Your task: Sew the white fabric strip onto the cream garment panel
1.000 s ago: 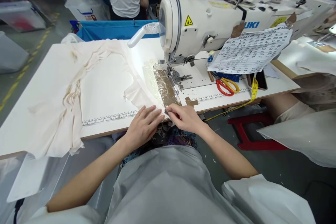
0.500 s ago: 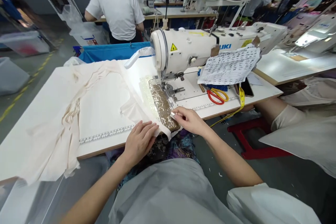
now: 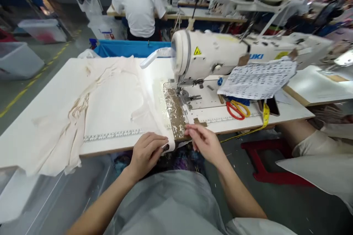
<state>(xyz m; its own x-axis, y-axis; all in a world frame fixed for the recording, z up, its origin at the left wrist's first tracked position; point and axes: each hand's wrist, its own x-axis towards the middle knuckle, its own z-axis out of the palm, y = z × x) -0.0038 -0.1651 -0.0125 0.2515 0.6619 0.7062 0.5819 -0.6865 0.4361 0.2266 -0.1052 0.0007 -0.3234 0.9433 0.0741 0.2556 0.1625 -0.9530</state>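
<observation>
Lower centre | Left hand (image 3: 147, 154): pinching fabric (image 3: 171, 143) at front of table (image 3: 113, 115), presumably to steady it | Right hand (image 3: 206, 145): fingers curled, cannot tell whether pinching

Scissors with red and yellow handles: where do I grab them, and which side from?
Probably by the red and yellow loop handles, with the right hand, from the near side of the white table. The loops face that way, their open rings give an easy hold, and a white written-on paper sheet hangs beyond them.
</observation>
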